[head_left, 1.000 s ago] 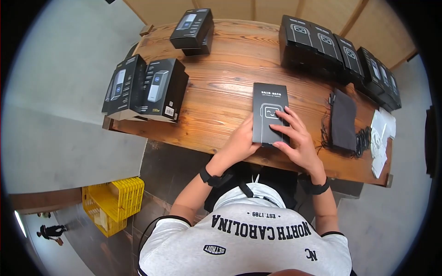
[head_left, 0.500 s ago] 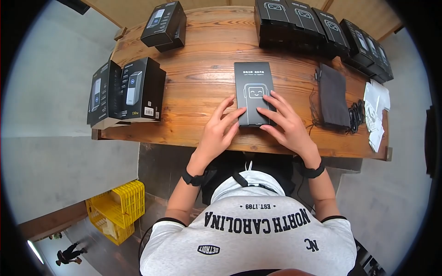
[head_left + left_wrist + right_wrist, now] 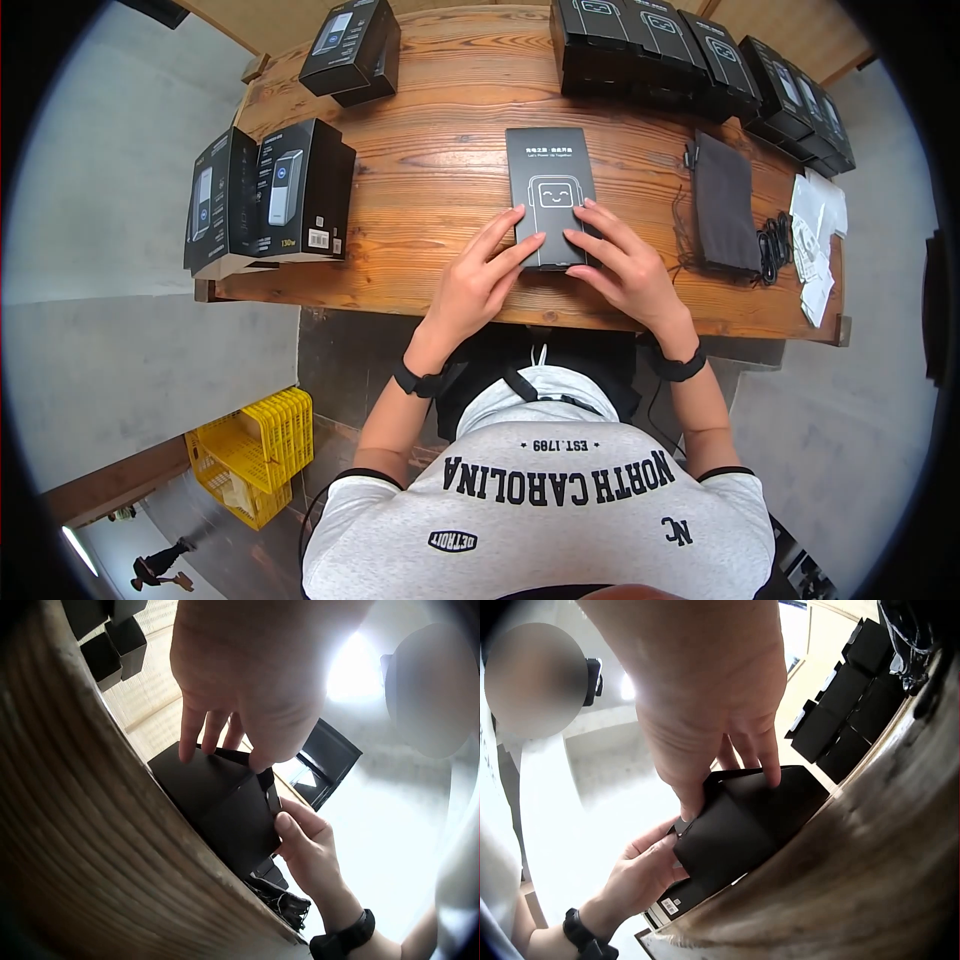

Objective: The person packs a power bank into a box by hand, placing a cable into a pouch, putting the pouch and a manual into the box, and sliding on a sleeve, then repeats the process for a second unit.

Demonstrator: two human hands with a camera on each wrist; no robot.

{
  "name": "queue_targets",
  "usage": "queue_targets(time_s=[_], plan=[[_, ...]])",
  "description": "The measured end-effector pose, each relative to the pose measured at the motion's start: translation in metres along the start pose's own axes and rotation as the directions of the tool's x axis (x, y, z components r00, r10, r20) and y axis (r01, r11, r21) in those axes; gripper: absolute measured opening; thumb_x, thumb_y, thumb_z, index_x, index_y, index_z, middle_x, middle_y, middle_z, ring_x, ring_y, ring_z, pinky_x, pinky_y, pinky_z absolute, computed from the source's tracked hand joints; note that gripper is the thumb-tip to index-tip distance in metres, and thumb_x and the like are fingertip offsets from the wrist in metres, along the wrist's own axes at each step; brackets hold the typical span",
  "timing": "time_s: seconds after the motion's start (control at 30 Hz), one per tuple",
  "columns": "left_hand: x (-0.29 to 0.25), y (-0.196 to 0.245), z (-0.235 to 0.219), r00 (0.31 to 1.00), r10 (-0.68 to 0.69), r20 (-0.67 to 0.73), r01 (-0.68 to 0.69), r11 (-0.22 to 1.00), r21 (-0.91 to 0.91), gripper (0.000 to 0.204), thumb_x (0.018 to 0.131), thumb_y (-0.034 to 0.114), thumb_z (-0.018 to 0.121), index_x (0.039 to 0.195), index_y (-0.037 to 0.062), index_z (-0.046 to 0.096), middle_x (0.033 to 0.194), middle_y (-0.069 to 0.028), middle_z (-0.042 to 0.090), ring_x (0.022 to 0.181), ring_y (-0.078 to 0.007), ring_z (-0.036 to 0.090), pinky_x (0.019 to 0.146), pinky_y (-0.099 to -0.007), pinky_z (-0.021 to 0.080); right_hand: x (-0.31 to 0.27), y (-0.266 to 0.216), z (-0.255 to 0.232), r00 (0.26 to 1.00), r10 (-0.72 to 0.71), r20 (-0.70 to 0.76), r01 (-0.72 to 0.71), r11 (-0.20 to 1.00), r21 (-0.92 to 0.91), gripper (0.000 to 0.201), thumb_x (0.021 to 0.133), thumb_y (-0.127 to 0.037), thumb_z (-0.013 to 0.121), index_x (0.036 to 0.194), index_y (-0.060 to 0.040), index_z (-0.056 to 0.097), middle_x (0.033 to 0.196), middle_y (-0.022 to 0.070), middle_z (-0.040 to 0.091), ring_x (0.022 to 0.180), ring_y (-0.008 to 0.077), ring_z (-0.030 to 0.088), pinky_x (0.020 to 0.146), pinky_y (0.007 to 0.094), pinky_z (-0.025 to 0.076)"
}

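Note:
A black box (image 3: 548,160) with a smiling face printed on its lid stands near the table's front edge. My left hand (image 3: 472,287) holds its near left side, with fingertips on the lid and the thumb low at the front. On the other side my right hand (image 3: 637,278) grips the near right corner, index finger on top and thumb at the front edge. In the left wrist view, the fingers of both hands meet the box (image 3: 232,814) around its upper front edge, where a flap shows. The right wrist view shows the box's dark front (image 3: 724,840) below the right hand.
More black boxes stand on the wooden table (image 3: 440,160): a pair (image 3: 300,190) at the left, others (image 3: 350,45) at the back left, a row (image 3: 660,50) at the back right. To the right lie a dark pouch (image 3: 725,205), black cables (image 3: 773,250) and white papers (image 3: 818,220).
The left hand has come from beside and under the box to its near left edge, fingertips now on the lid. The right hand stays at its corner. The head view has shifted.

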State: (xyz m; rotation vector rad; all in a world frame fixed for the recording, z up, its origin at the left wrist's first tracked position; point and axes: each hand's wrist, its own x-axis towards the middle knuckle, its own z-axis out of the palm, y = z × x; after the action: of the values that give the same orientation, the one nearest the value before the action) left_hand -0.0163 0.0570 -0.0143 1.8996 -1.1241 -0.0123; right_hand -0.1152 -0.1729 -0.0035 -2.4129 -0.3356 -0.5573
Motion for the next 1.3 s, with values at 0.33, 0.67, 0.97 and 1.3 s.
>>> queue_targets(time_s=[0.33, 0.67, 0.97, 1.3], plan=[[0.003, -0.003, 0.001, 0.997, 0.071, 0.014, -0.072, 0.987, 0.141, 0.054, 0.079, -0.007, 0.066, 0.126, 0.019, 0.073, 0.144, -0.0159, 0.056, 0.134, -0.0382, 0.054, 0.103, -0.0434, 0.05, -0.005, 0.003, 0.006, 0.999, 0.006, -0.043, -0.008, 1.0, -0.028, 0.031, 0.082, -0.017, 0.082, 0.109, -0.0042, 0.074, 0.125, 0.0146, 0.067, 0.123, 0.0315, 0.064, 0.096, 0.0398, 0.056], [-0.003, 0.003, -0.003, 0.983, 0.091, 0.16, -0.119, 0.978, 0.173, 0.053, 0.088, 0.012, 0.069, 0.141, 0.0163, 0.062, 0.153, -0.0156, 0.047, 0.144, -0.0386, 0.041, 0.115, -0.0489, 0.038, -0.005, -0.008, 0.007, 0.997, 0.048, -0.067, -0.048, 0.999, -0.007, 0.027, 0.084, -0.011, 0.079, 0.11, -0.0066, 0.076, 0.127, 0.0137, 0.067, 0.128, 0.0365, 0.058, 0.099, 0.0426, 0.052], [0.0, -0.011, -0.158, 0.857, 0.18, -0.483, 0.359, 0.463, 0.811, 0.071, 0.084, 0.028, 0.077, 0.148, 0.0112, 0.051, 0.148, -0.0177, 0.049, 0.139, -0.0403, 0.043, 0.112, -0.0578, 0.033, 0.032, -0.036, 0.033, 0.983, 0.167, -0.077, -0.176, 0.975, -0.135, 0.069, 0.081, -0.036, 0.082, 0.137, -0.0055, 0.058, 0.156, 0.0264, 0.035, 0.144, 0.0481, 0.033, 0.116, 0.0564, 0.03], [-0.046, -0.049, -0.25, 0.674, -0.198, -0.711, 0.724, 0.364, 0.585, 0.108, 0.078, 0.059, 0.08, 0.156, 0.0021, 0.031, 0.14, -0.0277, 0.052, 0.132, -0.0441, 0.048, 0.111, -0.051, 0.038, 0.017, -0.02, 0.02, 0.925, 0.379, -0.01, -0.365, 0.883, -0.296, 0.095, 0.075, -0.031, 0.078, 0.153, 0.0003, 0.033, 0.158, 0.0342, 0.027, 0.147, 0.0496, 0.028, 0.118, 0.0594, 0.025]])
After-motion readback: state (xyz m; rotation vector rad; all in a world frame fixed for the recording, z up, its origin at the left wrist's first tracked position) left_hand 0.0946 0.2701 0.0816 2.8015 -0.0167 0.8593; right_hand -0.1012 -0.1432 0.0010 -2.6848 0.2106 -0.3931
